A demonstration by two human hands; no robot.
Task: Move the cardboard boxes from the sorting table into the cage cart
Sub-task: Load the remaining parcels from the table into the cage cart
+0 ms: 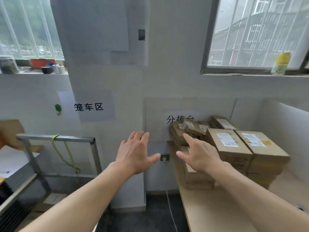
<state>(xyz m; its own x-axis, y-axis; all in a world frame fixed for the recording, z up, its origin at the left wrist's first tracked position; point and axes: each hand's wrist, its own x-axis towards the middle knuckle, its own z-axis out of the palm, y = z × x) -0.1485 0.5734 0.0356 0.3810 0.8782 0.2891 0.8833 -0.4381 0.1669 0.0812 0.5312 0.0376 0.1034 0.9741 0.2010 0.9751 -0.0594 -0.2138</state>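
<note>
Both bare arms reach forward, each hand holding nothing. The left hand [133, 154] hangs in front of the grey wall, palm away, its fingers straight and its thumb spread out toward a dark wall socket [164, 157]. The right hand [199, 156] is stretched toward the cardboard boxes [230, 148], fingers straight and apart with the thumb pointing left. It overlaps the left side of the stack, but whether it touches the cardboard cannot be told. The boxes sit piled in several layers at the far end of the light wooden sorting table [217, 213] on the right, against the wall. The two top boxes nearest the camera lie side by side and carry white shipping labels, with smaller, rougher parcels behind them. A paper sign [179, 118] on the wall is partly hidden by the pile. On the left stands the cage cart [56, 137], its grey metal top rail looped with a yellow-green rope [66, 156], well apart from the boxes. Above it a paper sign reading 笼车区 [88, 107] is stuck to the wall. A yellow bottle [281, 63] stands on the right windowsill.
</note>
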